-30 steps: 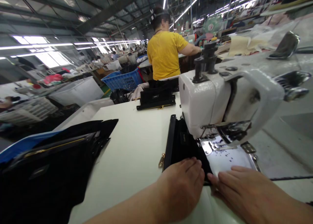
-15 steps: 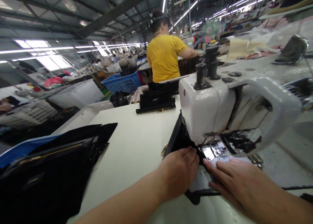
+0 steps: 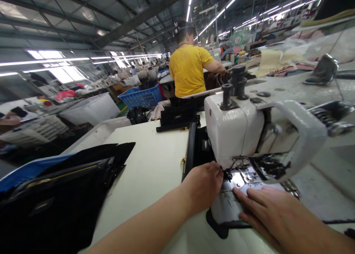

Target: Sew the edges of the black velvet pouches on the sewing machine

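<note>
A soft black fabric pouch lies on a white-topped counter, just left of the head of a glossy white industrial sewing machine, in a busy workshop. From my remote seat I see its long axis running away from the wearer, its near end partly hidden by a hand. The dark, smooth zip edge faces left, with a gold-coloured metal zip pull on that side. A small black rectangular label carries pale lettering set along the long axis, too small for me to read surely.

The left hand bends its fingers, held together, over the pouch's near right edge, close beside the presser foot; with the thumb hidden, I cannot tell whether this grip pinches the cloth or only presses it. The right hand lies flat, fingers slightly spread, its index fingertip at the shiny metal machine plate; I see nothing caught in that grip.

Beyond, a second black fabric pouch lies crosswise, zip edge nearest, its label also unreadable to me. Black zipped pieces are heaped at left, and a person in a yellow T-shirt stands ahead.
</note>
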A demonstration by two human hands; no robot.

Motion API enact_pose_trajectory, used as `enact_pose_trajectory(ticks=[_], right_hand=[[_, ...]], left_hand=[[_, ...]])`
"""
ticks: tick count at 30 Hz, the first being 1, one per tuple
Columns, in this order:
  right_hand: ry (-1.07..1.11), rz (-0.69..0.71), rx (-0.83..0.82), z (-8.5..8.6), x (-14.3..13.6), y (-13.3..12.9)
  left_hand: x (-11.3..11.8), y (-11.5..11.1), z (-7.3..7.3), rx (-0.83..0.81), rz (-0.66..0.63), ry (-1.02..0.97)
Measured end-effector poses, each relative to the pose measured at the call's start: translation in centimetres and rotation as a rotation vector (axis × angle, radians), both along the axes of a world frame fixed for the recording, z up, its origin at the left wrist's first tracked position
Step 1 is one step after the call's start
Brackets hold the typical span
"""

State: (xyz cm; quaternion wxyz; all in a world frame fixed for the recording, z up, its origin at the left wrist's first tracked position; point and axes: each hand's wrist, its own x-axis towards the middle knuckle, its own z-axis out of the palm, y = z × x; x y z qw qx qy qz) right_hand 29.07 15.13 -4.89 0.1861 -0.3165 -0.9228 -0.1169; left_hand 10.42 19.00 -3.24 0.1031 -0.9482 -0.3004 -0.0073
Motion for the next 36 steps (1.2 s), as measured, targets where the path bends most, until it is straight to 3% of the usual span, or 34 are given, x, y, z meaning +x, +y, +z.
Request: enact_pose_trajectory(ticks=[9, 14, 19, 22, 25, 30, 36], right_hand=[[-0.009, -0.019, 0.017, 0.2, -0.1, 0.1], [-0.02, -0.015, 0.022, 0.1, 0.0, 0.0], [0.015, 0.006, -0.067, 0.3, 0.3, 0.0], [0.093, 0.009, -0.111, 0.6, 0.6, -0.1], [0.145, 0.031, -0.123, 0.9, 0.6, 0.0], [0.133, 0.106, -0.198, 1.1, 0.4, 0.1], [0.132, 0.096, -0.228, 0.9, 0.5, 0.0]], left_hand=[[0.2, 0.0, -0.2, 0.001, -0.024, -0.007], [0.5, 0.0, -0.4, -0.028, 0.046, -0.018], [1.1, -0.9, 1.3, -0.128, 0.131, 0.111], [1.1, -2.1, 2.8, -0.216, -0.004, 0.245], [0.8, -3.1, 3.4, -0.23, -0.16, 0.237], [0.4, -3.7, 2.7, -0.239, 0.005, 0.138], [0.1, -3.8, 2.5, -0.273, 0.012, 0.104]])
